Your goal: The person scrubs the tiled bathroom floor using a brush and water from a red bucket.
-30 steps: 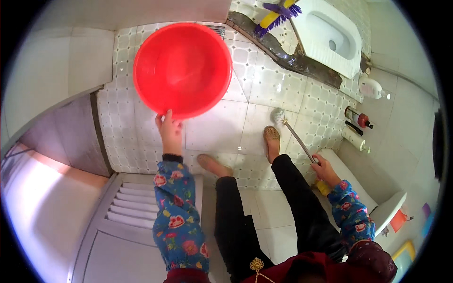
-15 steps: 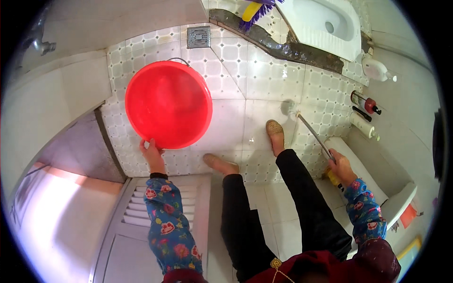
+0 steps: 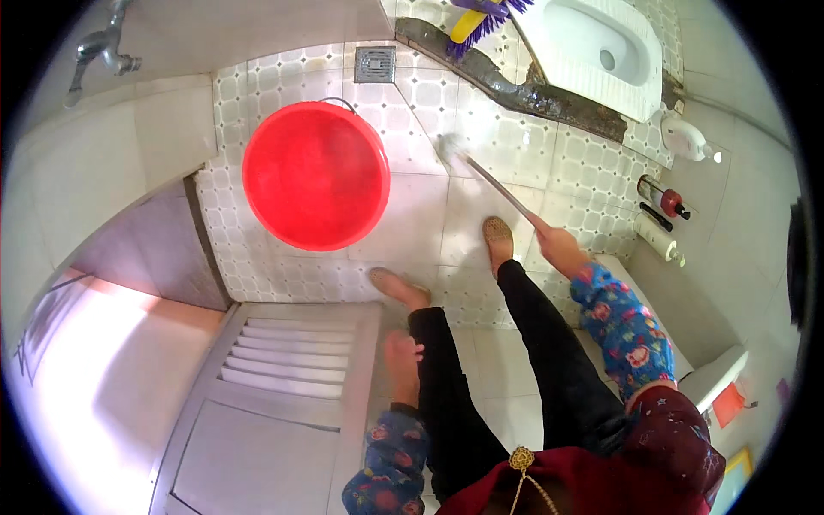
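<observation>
My right hand [image 3: 562, 251] grips the grey handle of a long brush [image 3: 502, 186]. The brush's white head [image 3: 453, 148] is blurred and lies over the tiles right of the bucket; whether it touches the floor I cannot tell. My left hand [image 3: 402, 354] hangs beside my left leg, above the louvred door's edge. Its fingers are loosely bent and a little apart, with nothing visible in them. A wide red bucket [image 3: 316, 176] with a thin dark bail stands on the floor, apart from both hands. No contents can be made out inside it.
A squat toilet [image 3: 601, 56] sits on a raised ledge at the far right, beside a purple-and-yellow brush [image 3: 474, 21]. Near the bucket is a floor drain [image 3: 375, 64]. Several bottles [image 3: 661, 196] line the right wall. A louvred door [image 3: 283, 369] is at lower left.
My left hand has left the bucket's rim and drawn back to my leg. My right hand has swung the brush forward and left, toward the bucket. The view has shifted slightly.
</observation>
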The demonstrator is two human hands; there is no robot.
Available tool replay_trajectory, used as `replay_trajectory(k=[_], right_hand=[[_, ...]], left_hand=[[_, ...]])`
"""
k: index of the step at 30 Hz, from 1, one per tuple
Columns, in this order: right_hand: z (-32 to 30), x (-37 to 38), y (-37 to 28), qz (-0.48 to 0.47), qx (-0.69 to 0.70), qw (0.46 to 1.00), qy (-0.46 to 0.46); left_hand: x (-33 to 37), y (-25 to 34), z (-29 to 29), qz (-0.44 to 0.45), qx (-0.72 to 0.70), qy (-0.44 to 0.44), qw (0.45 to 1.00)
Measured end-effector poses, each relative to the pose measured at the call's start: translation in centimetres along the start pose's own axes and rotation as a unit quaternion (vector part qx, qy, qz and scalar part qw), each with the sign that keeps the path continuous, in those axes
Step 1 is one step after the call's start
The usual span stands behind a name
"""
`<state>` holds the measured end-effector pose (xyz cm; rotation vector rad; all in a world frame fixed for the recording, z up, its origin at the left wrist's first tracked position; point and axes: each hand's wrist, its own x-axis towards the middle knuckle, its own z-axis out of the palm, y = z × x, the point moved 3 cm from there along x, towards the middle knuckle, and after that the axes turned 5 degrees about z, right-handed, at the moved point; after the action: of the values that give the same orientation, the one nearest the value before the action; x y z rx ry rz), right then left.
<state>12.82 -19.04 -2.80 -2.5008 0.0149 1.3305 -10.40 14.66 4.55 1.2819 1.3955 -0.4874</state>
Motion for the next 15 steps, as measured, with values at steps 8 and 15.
replay_trajectory(k=[8, 15], right_hand=[[-1.8, 16.6, -9.8, -0.081, 0.034, 0.975, 0.203], [-0.3, 8.1, -4.9, -0.065, -0.021, 0.992, 0.109]], left_hand=[[-4.7, 0.4, 2.1, -0.049, -0.088, 0.013, 0.995], [-7.1, 9.0, 1.7, 0.115, -0.040, 0.052, 0.991]])
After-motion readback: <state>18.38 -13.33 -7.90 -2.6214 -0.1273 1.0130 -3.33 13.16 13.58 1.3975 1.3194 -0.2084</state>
